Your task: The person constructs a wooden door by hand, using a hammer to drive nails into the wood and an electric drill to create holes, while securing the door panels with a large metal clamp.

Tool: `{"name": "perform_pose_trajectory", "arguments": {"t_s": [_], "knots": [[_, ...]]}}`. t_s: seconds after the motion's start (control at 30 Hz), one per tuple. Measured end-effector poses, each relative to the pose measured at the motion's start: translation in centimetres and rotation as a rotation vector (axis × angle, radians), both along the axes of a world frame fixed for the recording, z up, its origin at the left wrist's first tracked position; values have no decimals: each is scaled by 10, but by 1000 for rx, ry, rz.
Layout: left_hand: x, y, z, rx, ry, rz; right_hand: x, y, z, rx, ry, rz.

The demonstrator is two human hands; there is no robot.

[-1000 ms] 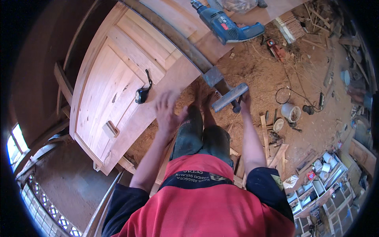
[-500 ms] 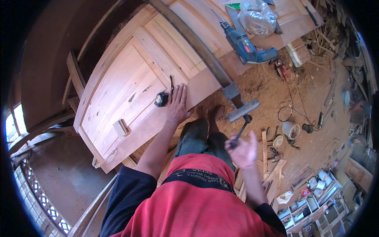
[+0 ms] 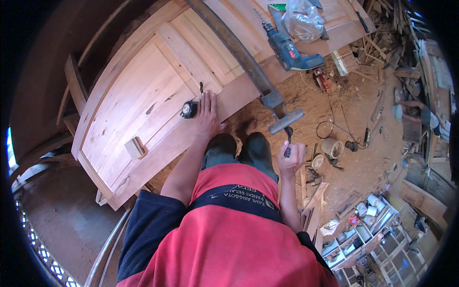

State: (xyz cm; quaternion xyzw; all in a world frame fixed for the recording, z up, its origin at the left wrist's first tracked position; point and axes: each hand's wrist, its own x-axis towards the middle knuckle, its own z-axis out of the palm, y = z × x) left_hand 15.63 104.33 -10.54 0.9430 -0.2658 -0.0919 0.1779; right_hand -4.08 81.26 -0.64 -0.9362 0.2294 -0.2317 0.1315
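My left hand (image 3: 207,118) lies flat on the pale wooden door panel (image 3: 158,95), fingers stretched out. Just left of it sits a black tape measure (image 3: 189,110), and a small dark piece (image 3: 201,87) lies by the fingertips. A long metal bar clamp (image 3: 234,48) runs across the panel, its jaw (image 3: 273,99) at the panel's near edge. My right hand (image 3: 292,159) is closed round the dark crank handle (image 3: 288,151) at the clamp's near end. Further left, a small wooden block (image 3: 136,148) rests on the panel.
On the panel's right part lie a blue power drill (image 3: 289,50), a clear plastic bag (image 3: 303,21) and a square (image 3: 278,19). Sawdust covers the floor (image 3: 306,105), with a bucket (image 3: 332,148), cords and wood scraps. Another person's arm (image 3: 415,104) shows at far right.
My right hand has gone from loosely spread fingers to a closed grip on the crank handle. My left hand stays on the panel. The whole view has shifted slightly.
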Motion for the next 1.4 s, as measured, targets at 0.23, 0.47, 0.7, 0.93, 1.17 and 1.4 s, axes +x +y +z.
{"name": "perform_pose_trajectory", "arguments": {"t_s": [0.23,0.47,0.7,0.93,1.17,1.4], "knots": [[0,-2,-5,4,-54,1,25,-68,-16,201,-49,-321],[4,-3,1,28,-14,-5,47,-201,-89,883,101,-406],[7,-14,-1,55,1,25,67,-241,-173,1301,374,-639],[2,-18,-3,49,-59,11,64,-219,-250,1543,632,-680],[-5,-24,-4,82,-81,59,49,-171,-324,1742,1109,-449],[-3,-25,-11,82,-138,27,21,-108,-341,1722,772,-218]]}}
